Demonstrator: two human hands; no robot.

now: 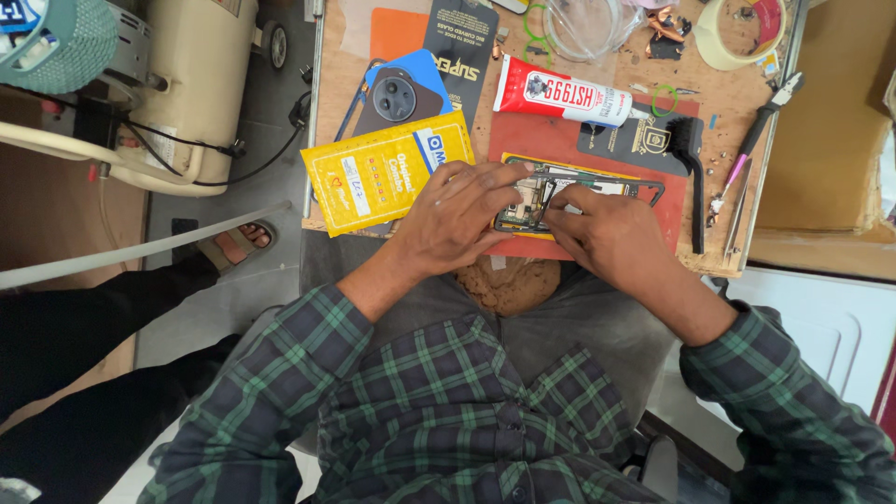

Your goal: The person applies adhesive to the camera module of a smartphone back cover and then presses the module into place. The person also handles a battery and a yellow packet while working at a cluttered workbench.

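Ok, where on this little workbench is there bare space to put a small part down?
Bare wood shows right of the black brush, before the pliers. A strip of red mat lies free under the red-and-white glue tube. The back edge and both hands' surroundings are crowded.

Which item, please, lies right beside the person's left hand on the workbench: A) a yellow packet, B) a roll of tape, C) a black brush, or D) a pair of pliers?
A: the yellow packet lies flat just by the left hand, which rests on the opened phone.
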